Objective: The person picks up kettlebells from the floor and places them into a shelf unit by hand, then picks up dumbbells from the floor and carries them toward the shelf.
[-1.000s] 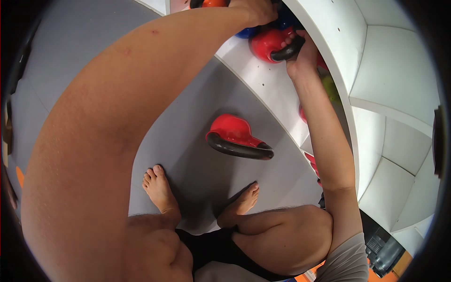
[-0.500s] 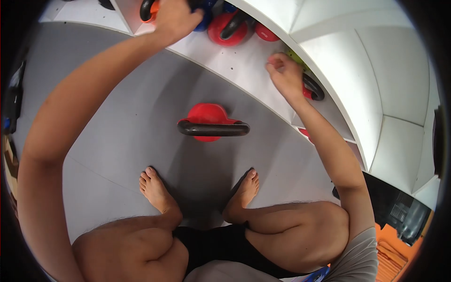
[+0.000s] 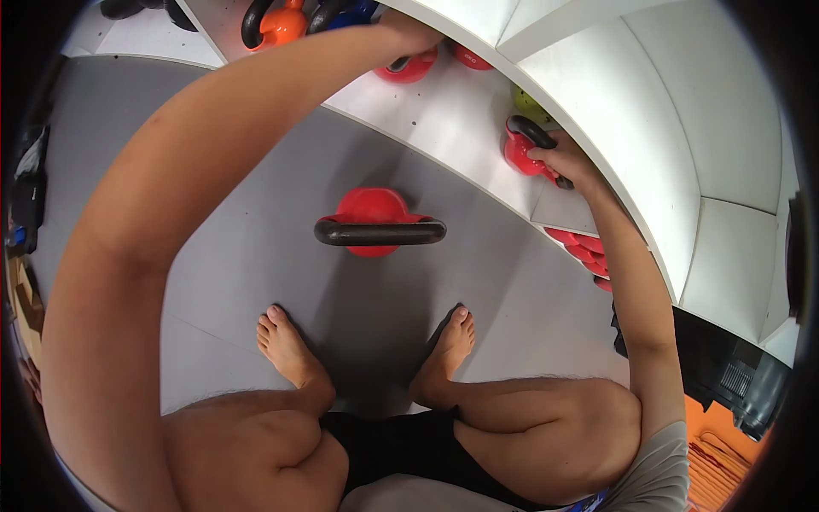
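On the lower white shelf, my right hand (image 3: 563, 160) is closed at the black handle of a small red kettlebell (image 3: 519, 147), its thumb against the red body. My left hand (image 3: 415, 31) reaches under the shelf's upper edge, above another red kettlebell (image 3: 409, 70); its fingers are hidden, so its grip cannot be seen. A larger red kettlebell (image 3: 373, 205) with a wide black handle stands on the grey floor ahead of my feet, with neither hand touching it.
Along the shelf (image 3: 426, 128) are an orange kettlebell (image 3: 281, 27), a blue one (image 3: 354, 15), another red one (image 3: 471, 56) and a yellow-green one (image 3: 531, 104). The upper white shelf (image 3: 631, 128) overhangs at right. Red items (image 3: 582, 249) sit in the lower right compartment.
My left hand has moved right along the shelf from near the orange and blue kettlebells to a red one. My right hand has moved right and down, onto the small red kettlebell.
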Motion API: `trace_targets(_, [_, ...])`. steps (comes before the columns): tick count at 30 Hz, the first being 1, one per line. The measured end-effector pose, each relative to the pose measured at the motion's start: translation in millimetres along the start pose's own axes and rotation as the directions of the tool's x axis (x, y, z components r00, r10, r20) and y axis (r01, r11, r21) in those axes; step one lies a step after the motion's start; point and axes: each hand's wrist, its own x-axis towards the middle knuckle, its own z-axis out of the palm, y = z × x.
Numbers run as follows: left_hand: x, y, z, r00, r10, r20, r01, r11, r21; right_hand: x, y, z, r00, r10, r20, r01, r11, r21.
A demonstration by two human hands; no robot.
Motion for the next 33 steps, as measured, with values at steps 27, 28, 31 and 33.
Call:
trace_targets(27, [44.6,-52.3,37.0,0.962,-0.25,0.112,0.273,0.837,-0.474,62.8,-179.7,10.4,0.979,0.181,0.095,-0.055,-0.214,0.975])
trace_targets(28, [45.7,-51.2,35.6,0.95,-0.274,0.151,0.311,0.794,-0.523,64.3,-181.8,10.6,0.979,0.183,0.092,-0.052,-0.216,0.975])
trace_targets(31, [41.7,-47.5,30.4,0.955,-0.266,0.135,0.298,0.826,-0.478,69.6,-189.6,13.1,0.979,0.186,0.078,-0.036,-0.221,0.975])
trace_targets(33, [40.5,-44.1,27.1,0.963,-0.247,0.105,0.269,0.869,-0.416,72.6,-191.3,13.4,0.982,0.176,0.072,-0.035,-0.205,0.978])
